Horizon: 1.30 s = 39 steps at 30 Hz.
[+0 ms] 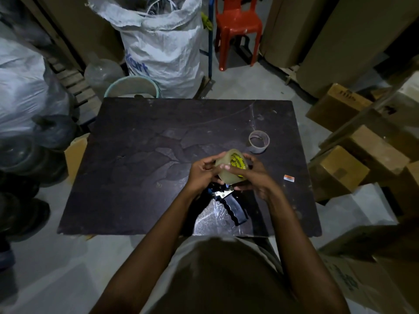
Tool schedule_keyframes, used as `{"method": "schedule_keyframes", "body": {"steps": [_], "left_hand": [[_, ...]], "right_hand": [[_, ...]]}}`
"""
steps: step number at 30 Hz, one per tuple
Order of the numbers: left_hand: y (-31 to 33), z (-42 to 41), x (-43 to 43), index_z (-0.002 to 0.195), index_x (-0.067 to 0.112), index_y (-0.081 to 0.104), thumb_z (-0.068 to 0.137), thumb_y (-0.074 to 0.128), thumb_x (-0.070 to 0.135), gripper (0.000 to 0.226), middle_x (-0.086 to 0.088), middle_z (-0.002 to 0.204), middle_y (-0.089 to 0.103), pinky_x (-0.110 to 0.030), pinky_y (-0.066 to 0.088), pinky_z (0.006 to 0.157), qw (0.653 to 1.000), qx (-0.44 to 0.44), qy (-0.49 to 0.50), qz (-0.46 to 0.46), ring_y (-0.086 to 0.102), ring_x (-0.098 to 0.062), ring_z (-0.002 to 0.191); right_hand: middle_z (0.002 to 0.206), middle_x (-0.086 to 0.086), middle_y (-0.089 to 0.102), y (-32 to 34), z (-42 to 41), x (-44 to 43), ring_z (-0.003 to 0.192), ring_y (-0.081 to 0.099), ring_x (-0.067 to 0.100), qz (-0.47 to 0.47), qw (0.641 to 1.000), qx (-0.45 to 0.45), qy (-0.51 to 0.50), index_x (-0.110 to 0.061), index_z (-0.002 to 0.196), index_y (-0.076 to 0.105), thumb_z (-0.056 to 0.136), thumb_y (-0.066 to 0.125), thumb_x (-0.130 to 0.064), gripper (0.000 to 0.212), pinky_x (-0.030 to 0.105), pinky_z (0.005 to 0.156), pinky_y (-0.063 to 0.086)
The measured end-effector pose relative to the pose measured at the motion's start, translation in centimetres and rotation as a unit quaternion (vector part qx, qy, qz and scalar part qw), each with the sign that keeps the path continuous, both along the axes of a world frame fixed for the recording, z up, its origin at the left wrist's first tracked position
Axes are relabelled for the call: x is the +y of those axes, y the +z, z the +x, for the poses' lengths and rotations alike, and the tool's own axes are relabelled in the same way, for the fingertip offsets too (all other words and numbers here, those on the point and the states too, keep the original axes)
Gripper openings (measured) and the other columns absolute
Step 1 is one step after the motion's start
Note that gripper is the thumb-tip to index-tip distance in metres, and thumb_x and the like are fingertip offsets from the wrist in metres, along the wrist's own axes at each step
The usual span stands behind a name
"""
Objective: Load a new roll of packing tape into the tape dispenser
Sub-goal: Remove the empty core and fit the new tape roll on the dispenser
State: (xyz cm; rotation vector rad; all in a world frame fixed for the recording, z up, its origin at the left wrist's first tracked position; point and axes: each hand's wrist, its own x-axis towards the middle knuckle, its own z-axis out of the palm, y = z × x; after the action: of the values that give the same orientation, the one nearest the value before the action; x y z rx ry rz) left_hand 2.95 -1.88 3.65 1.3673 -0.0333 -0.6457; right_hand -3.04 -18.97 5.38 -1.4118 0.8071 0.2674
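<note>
While the person stands at the near edge of the dark table (136, 166), both hands meet over its right half around a roll of tape (229, 166), clear with a yellow printed label on its side. The left hand (201, 175) is curled against the roll's left flank, fingers bent in on it, and the right hand (254, 175) wraps it from the other side, a finger lying across the front. So both are clamped on the roll, which is tilted a little with its label towards the right. Just below it, touching or very near, the tape dispenser (235, 209) lies on the table, its black wavy-edged handle pointing back towards the person and a bright metal part showing under the hands; from here I cannot tell whether the roll is seated on the dispenser or only held against it. A crinkled sheet of clear plastic (209, 219) lies under the handle. Farther back to the right, apart from the hands, a bare cardboard tape core (259, 141) stands on its rim, and a small orange tag (289, 178) lies near the table's right edge. Beyond the table there is a white woven sack (163, 41), a red plastic chair (238, 26) and a pale bucket (133, 87), and cardboard boxes (340, 175) are stacked along the right
</note>
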Motion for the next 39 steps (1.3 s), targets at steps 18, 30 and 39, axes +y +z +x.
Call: {"method": "schedule_keyframes", "body": {"steps": [18,30,39], "left_hand": [[-0.8,3.3,-0.6,0.115,-0.008,0.068,0.095,0.051,-0.012,0.026,-0.01,0.082,0.069,-0.028,0.059,0.066,0.978,0.006,-0.034,0.205,0.065,-0.022,0.067],[-1.8,5.2,0.4,0.112,0.01,0.077,0.089,0.065,0.002,0.028,-0.01,0.109,0.077,-0.026,0.053,0.093,0.917,-0.168,-0.061,0.356,0.071,-0.02,0.099],[-0.3,5.4,1.9,0.133,0.021,0.066,0.078,0.069,-0.002,0.059,-0.016,0.121,0.07,-0.035,0.054,0.096,0.863,-0.292,-0.171,0.375,0.067,-0.029,0.105]], "right_hand": [[0.147,0.016,0.038,-2.7,2.4,0.7,0.139,0.042,0.038,-0.358,0.928,-0.027,0.103,-0.025,0.149,0.048,0.054,0.103,-0.032,0.11,0.041,0.114,0.044],[0.146,0.018,0.037,-3.1,5.3,0.2,0.142,0.037,0.04,-0.365,0.912,-0.005,0.188,-0.022,0.154,0.043,0.059,0.102,-0.03,0.112,0.038,0.115,0.042],[0.153,0.018,0.031,-3.2,7.0,0.6,0.146,0.035,0.041,-0.374,0.88,0.005,0.291,-0.024,0.158,0.039,0.056,0.103,-0.029,0.121,0.045,0.12,0.041]]}}
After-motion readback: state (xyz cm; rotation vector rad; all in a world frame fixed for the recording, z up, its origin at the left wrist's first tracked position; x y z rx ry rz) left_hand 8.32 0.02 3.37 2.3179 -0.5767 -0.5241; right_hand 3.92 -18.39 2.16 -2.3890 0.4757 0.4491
